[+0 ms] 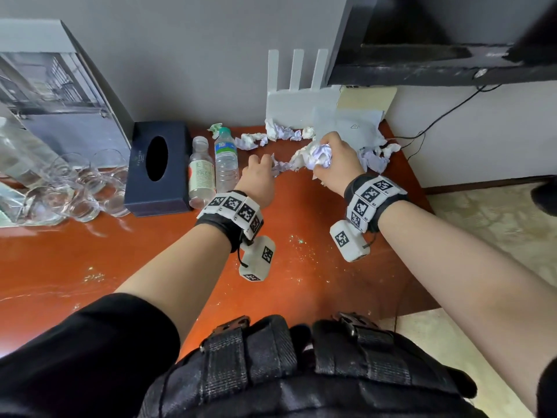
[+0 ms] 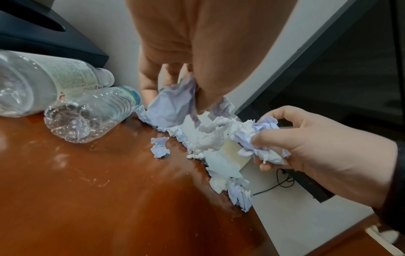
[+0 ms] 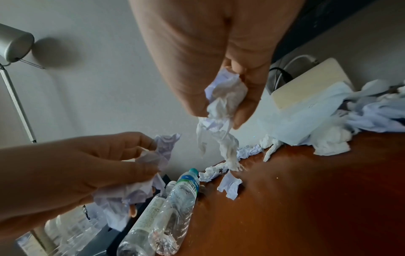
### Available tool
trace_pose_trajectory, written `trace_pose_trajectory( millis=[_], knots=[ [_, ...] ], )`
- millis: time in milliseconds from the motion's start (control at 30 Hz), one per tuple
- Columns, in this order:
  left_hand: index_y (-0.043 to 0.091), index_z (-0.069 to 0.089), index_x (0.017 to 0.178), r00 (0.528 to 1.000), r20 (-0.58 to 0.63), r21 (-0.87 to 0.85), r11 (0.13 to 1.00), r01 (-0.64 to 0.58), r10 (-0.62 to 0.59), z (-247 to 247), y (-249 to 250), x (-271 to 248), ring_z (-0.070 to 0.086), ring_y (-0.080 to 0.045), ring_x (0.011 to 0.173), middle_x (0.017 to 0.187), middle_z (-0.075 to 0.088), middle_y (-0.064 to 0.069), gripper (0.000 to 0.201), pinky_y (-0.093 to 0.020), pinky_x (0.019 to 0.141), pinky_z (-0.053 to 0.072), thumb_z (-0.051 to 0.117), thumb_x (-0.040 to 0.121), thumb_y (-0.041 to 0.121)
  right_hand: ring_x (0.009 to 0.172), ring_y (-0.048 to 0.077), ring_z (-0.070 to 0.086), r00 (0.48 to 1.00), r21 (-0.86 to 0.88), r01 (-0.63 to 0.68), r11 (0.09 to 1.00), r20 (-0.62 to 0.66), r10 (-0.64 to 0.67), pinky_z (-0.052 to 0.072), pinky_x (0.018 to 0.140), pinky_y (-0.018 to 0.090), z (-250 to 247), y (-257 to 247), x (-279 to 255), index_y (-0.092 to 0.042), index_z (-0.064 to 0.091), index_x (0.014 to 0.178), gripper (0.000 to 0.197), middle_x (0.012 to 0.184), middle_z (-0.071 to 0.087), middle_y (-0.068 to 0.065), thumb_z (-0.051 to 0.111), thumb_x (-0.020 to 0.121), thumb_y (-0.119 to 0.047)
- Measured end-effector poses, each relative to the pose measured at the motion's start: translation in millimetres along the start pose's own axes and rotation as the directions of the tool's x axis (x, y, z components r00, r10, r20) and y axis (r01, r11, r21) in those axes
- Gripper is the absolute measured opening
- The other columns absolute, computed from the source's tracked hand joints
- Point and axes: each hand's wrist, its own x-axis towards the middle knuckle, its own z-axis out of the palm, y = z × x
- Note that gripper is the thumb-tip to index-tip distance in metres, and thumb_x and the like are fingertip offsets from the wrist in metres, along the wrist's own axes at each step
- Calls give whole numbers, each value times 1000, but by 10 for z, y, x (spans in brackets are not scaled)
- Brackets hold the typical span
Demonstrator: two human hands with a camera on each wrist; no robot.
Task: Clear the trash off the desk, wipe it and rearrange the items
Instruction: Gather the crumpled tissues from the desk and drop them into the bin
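Head view: your right hand (image 1: 334,159) is above the far right part of the red-brown worktop (image 1: 150,267), its fingers curled round a wad of crumpled paper (image 1: 316,156); your left hand (image 1: 259,176) is just left of it, its fingers closed on a smaller paper scrap (image 1: 278,168). More loose paper scraps (image 1: 271,135) lie along the far edge by the wall and at the far right corner. Two clear plastic bottles (image 1: 226,161) lie side by side left of your left hand, with a dark tissue box (image 1: 156,170) beyond them and glasses (image 1: 87,188) at the far left. Left wrist view: the left fingers (image 2: 149,81) pinch a pale lilac scrap above the worktop; your right hand grips its wad at the right edge. Right wrist view: the right fingers (image 3: 247,97) pinch white tissue that trails down toward the worktop, and your left hand holds its scrap above the bottles.
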Motion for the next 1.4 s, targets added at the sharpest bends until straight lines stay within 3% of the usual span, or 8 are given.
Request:
trace_pose_trajectory(
  millis=[167, 267, 400, 500, 667, 833, 1067, 1400],
  knots=[
    [4, 36, 133, 996, 14, 10, 996, -87, 87, -21, -21, -327, 48, -39, 115, 129, 37, -19, 37, -46, 94, 41, 42, 97, 10, 93, 33, 57, 998, 35, -35, 999, -50, 37, 43, 73, 30, 36, -9, -476, -6, 43, 117, 39, 106, 57, 18, 58, 81, -5],
    [4, 38, 130, 988, 38, 23, 988, -151, 150, 4, -32, -528, 50, -40, 112, 128, 38, -20, 34, -45, 90, 42, 42, 98, 11, 94, 29, 56, 992, 58, -92, 994, -84, 97, 41, 74, 27, 73, -7, -801, -9, 44, 118, 39, 108, 56, 16, 57, 81, -6],
    [8, 40, 129, 976, 108, -7, 982, -189, 189, 106, -31, -758, 52, -40, 109, 127, 38, -19, 32, -46, 87, 45, 41, 97, 9, 98, 26, 53, 982, 75, -154, 985, -96, 161, 45, 79, 31, 116, -22, -1245, -10, 43, 121, 43, 111, 53, 13, 60, 82, -6],
    [9, 41, 128, 966, 150, -8, 977, -212, 211, 209, 15, -921, 51, -41, 107, 124, 39, -18, 31, -45, 84, 45, 40, 97, 7, 94, 20, 48, 975, 65, -192, 979, -101, 198, 40, 75, 27, 106, 1, -1522, -9, 43, 121, 42, 109, 51, 10, 58, 82, -4],
    [8, 41, 127, 946, 186, -26, 964, -266, 266, 316, 162, -1073, 52, -38, 104, 123, 39, -17, 29, -40, 82, 44, 37, 98, 10, 94, 23, 51, 955, 103, -248, 963, -140, 261, 43, 73, 29, 39, 146, -1859, -12, 42, 120, 40, 111, 51, 11, 56, 83, -5],
    [10, 41, 126, 923, 243, -26, 953, -302, 299, 484, 448, -1201, 52, -38, 105, 124, 38, -16, 30, -48, 89, 47, 37, 97, 8, 93, 24, 55, 927, 121, -321, 939, -164, 338, 46, 73, 29, -75, 405, -2161, -15, 41, 121, 42, 114, 51, 12, 56, 83, -6],
    [11, 40, 128, 893, 318, -28, 945, -327, 318, 892, 955, -1505, 53, -36, 102, 125, 36, -15, 31, -45, 86, 49, 36, 97, 9, 94, 21, 48, 895, 157, -387, 909, -174, 411, 38, 76, 27, -331, 876, -2668, -14, 43, 120, 43, 114, 51, 9, 56, 81, -4],
    [10, 41, 128, 856, 383, -47, 933, -356, 346, 1696, 1673, -2141, 53, -35, 101, 125, 38, -16, 30, -44, 89, 47, 36, 98, 10, 86, 25, 47, 878, 165, -421, 892, -173, 447, 35, 69, 28, -591, 1767, -3524, -9, 44, 114, 37, 100, 48, 6, 55, 79, -3]
  ],
)
